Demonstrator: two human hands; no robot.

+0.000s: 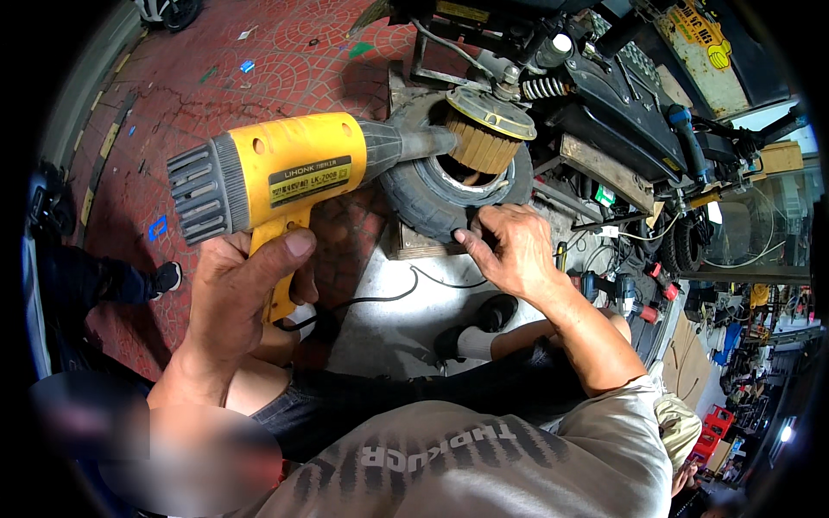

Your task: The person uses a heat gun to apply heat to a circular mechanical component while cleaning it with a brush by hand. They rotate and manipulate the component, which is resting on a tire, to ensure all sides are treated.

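Note:
My left hand (237,293) is wrapped round the handle of a yellow heat gun (294,160) with a grey ribbed rear end. Its dark metal nozzle (401,147) points right, the tip close beside a brown-sided round core (484,148), apparently a hub motor's. A dusty metal cover (492,112) caps this core, which sits tilted and partly raised out of the wheel. My right hand (518,246) grips the near edge of the wheel's black tyre (414,200), thumb on the tread side. Parts of the fingers are hidden. Inside the rim (492,192), the lower part of the core is out of sight.
A vehicle frame with a white coil spring (546,88) stands close behind the wheel. Wooden blocks (423,246) lie under the tyre. A black cord (380,299) trails from the heat gun. Power drills (623,292) lie right; another person's shoe (168,277) is at left.

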